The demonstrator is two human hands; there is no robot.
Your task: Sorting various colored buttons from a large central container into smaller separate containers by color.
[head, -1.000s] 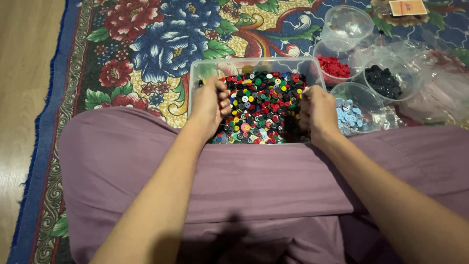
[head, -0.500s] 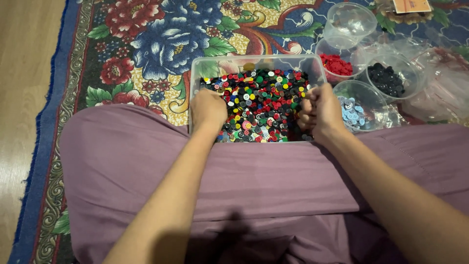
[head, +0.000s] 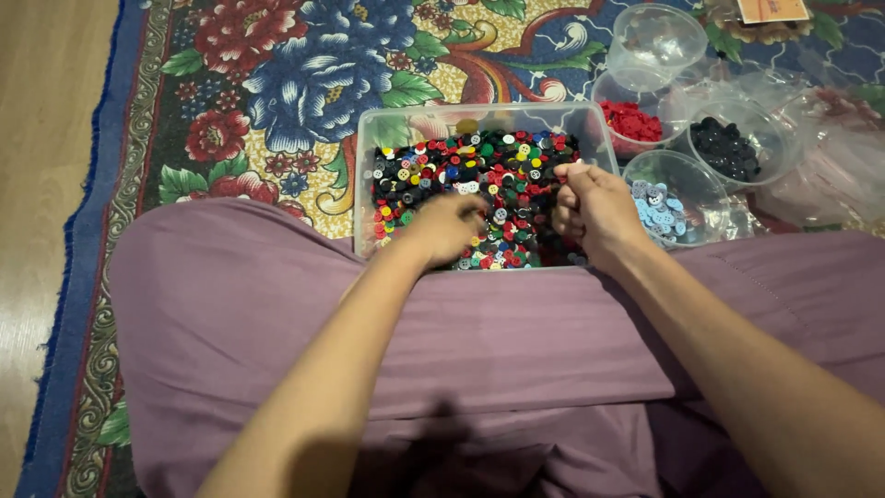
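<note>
I see the clear rectangular tub (head: 392, 138) of mixed coloured buttons (head: 479, 175) on the floral rug (head: 304, 83), just past my purple-clad lap (head: 479, 332). My left hand (head: 447, 226) rests palm-down on the buttons, fingers curled and blurred, so I cannot tell their grip. My right hand (head: 590, 207) hovers over the tub's right side, fingers narrowly pinched together, beside the round bowl of pale blue buttons (head: 678, 198).

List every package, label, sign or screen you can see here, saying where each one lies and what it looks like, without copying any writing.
Flat card or small package: top right edge, on the carpet, rectangular, pale orange with a light border, cut off by the frame.
Clear plastic bags: right side, beside the round tubs, crumpled, see-through.
No signs or screens are in view.
</note>
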